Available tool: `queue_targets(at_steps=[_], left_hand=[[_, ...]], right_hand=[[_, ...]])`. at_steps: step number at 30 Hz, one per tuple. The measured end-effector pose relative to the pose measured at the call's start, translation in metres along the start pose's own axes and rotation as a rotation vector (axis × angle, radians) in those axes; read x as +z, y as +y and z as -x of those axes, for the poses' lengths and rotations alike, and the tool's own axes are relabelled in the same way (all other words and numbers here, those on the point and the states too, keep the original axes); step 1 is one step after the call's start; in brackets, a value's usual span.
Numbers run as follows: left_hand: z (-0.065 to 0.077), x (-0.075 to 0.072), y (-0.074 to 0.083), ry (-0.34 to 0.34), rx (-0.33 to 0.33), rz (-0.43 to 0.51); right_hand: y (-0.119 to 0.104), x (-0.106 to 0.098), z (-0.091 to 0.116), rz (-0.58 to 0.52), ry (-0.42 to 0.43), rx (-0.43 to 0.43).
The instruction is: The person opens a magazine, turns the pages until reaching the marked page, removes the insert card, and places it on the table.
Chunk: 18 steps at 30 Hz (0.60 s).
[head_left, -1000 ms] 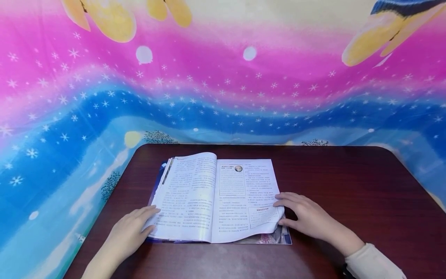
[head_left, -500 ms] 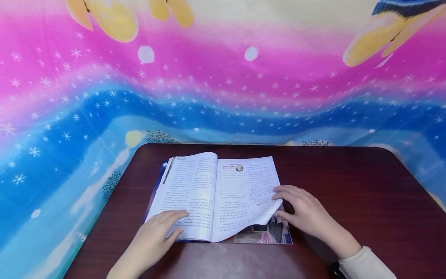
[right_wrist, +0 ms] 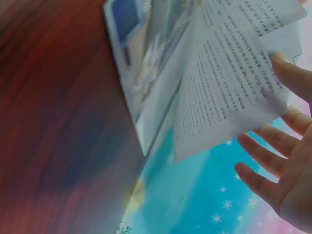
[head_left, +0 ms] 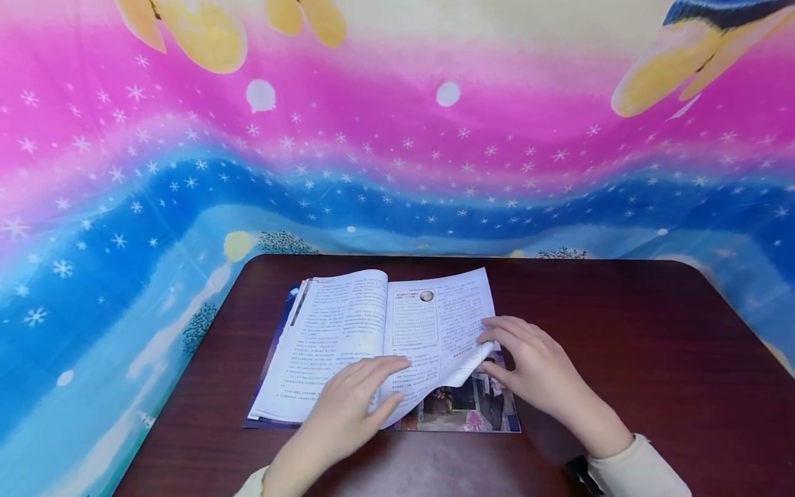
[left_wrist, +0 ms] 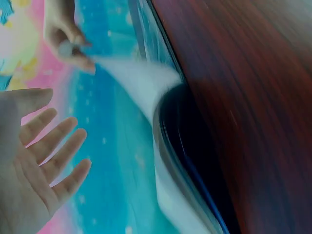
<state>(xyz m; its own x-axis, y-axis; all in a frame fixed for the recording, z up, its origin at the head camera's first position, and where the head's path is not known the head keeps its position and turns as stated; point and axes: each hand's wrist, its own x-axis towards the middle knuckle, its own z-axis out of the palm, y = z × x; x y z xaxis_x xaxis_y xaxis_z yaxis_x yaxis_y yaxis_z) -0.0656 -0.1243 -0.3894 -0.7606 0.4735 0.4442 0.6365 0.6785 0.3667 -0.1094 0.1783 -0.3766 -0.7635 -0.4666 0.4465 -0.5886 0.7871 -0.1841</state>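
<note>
An open magazine point(head_left: 329, 331) lies on the table, with printed text on both visible pages. My right hand point(head_left: 534, 366) pinches the lower outer corner of the right-hand page point(head_left: 413, 317) between thumb and fingers. That page is bent upward, and a colour picture page point(head_left: 459, 411) shows beneath it. In the right wrist view the lifted leaf point(right_wrist: 224, 87) runs between the thumb and fingers of the right hand point(right_wrist: 287, 151). My left hand point(head_left: 350, 400) is over the lower part of the magazine near its spine. Its fingers are spread and hold nothing in the left wrist view.
The dark red-brown wooden table point(head_left: 621, 331) has rounded far corners. Behind it hangs a colourful cloth point(head_left: 397, 159) with snowflakes, in pink and blue. A dark blue cover edge point(head_left: 282, 321) sticks out at the magazine's left.
My left hand has moved right, from the magazine's left edge to near the spine. My right hand has raised the page corner up and slightly left, exposing more of the picture page.
</note>
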Motion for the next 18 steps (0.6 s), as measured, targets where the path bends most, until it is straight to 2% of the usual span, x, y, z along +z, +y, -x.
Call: queue_targets(at_steps=[3, 10, 18], left_hand=[[-0.011, 0.007, 0.01, -0.004, 0.056, 0.038], [-0.036, 0.015, 0.026, -0.016, 0.14, 0.085], [-0.048, 0.023, 0.032, 0.051, 0.212, 0.074]], right_hand=[[-0.003, -0.003, -0.002, 0.011, 0.006, -0.007], [-0.01, -0.01, -0.006, 0.02, 0.015, -0.022], [-0.014, -0.013, -0.006, 0.001, 0.033, -0.023]])
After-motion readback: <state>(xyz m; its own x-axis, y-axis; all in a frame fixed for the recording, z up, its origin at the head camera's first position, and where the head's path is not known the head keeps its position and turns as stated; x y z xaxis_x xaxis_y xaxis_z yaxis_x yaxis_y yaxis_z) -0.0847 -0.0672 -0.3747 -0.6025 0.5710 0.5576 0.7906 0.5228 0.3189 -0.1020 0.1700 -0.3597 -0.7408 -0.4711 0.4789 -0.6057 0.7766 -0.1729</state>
